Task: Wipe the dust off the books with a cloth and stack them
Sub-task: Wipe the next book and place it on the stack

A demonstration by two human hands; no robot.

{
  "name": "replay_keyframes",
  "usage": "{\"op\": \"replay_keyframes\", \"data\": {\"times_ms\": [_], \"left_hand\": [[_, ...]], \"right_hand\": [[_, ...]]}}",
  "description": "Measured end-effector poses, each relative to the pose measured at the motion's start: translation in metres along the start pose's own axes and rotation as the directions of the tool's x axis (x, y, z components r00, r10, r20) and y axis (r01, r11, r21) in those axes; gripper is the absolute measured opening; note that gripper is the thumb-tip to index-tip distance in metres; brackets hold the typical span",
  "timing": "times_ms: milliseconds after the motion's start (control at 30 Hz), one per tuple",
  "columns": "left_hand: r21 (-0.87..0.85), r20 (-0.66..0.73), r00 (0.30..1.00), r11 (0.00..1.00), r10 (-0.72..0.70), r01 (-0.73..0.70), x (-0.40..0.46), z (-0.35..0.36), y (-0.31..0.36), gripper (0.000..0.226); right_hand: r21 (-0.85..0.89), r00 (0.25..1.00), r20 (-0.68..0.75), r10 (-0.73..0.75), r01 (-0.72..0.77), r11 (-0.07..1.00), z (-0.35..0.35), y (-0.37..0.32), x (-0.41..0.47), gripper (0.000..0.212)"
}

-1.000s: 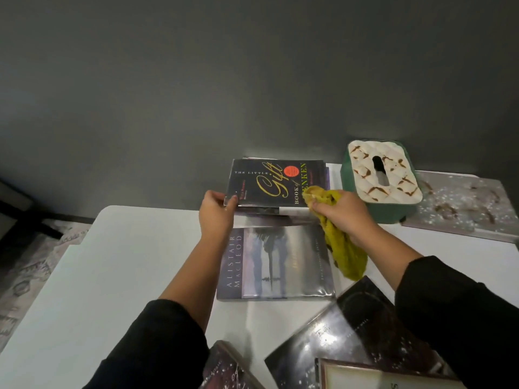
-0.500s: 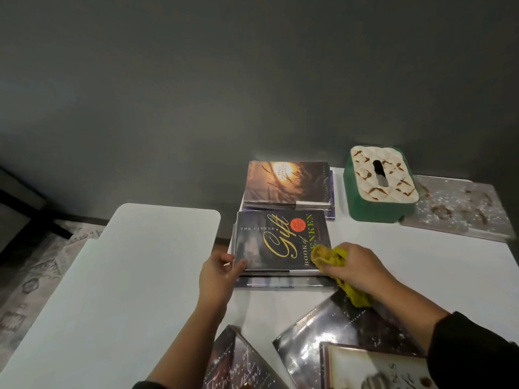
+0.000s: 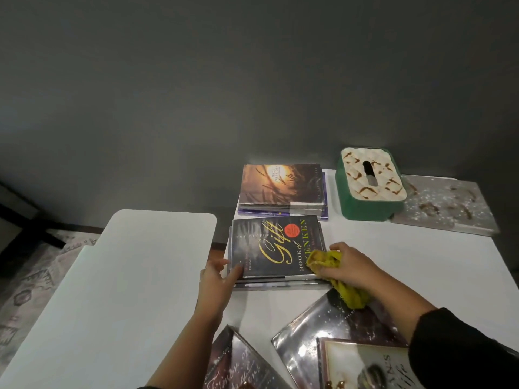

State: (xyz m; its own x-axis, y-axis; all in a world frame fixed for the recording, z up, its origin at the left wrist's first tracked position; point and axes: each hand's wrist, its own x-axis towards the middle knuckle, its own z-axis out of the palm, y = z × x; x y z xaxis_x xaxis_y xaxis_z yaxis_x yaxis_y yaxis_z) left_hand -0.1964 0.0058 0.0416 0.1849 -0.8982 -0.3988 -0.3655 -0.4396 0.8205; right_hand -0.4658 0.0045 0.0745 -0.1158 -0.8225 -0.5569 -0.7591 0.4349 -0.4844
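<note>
Crumpled yellow cloth [image 3: 334, 269] in right grip [image 3: 352, 266]

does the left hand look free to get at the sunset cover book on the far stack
Probably yes. The left hand only rests on the near left corner of the dark book with gold "Gift" lettering, and nothing stands between it and the sunset-cover book atop the far stack; it would reach over the dark book.
</note>
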Motion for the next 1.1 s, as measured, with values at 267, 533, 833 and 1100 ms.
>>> {"op": "replay_keyframes", "data": {"times_ms": [267, 533, 833, 1100], "left_hand": [[-0.106, 0.118, 0.992, 0.992, -0.055, 0.068, 0.003, 0.012, 0.022, 0.052], [-0.208, 0.148, 0.986, 0.972, -0.083, 0.113, 0.012, -0.005, 0.023, 0.044], [-0.458, 0.177, 0.983, 0.888, 0.047, 0.04, 0.003, -0.025, 0.063, 0.028], [-0.624, 0.112, 0.98, 0.779, 0.167, -0.061, 0.061, -0.011, 0.131, 0.031]], "right_hand": [[0.432, 0.962, 0.234, 0.143, -0.235, 0.871, -0.008, 0.003, 0.009, 0.043], [0.639, 0.927, 0.337, 0.164, -0.353, 0.683, -0.013, 0.004, 0.007, 0.056], [0.746, 0.965, 0.26, 0.008, -0.206, 0.633, -0.047, -0.016, -0.019, 0.048], [0.818, 1.0, -0.004, -0.03, 0.021, 0.575, -0.106, -0.05, 0.02, 0.037]]}}
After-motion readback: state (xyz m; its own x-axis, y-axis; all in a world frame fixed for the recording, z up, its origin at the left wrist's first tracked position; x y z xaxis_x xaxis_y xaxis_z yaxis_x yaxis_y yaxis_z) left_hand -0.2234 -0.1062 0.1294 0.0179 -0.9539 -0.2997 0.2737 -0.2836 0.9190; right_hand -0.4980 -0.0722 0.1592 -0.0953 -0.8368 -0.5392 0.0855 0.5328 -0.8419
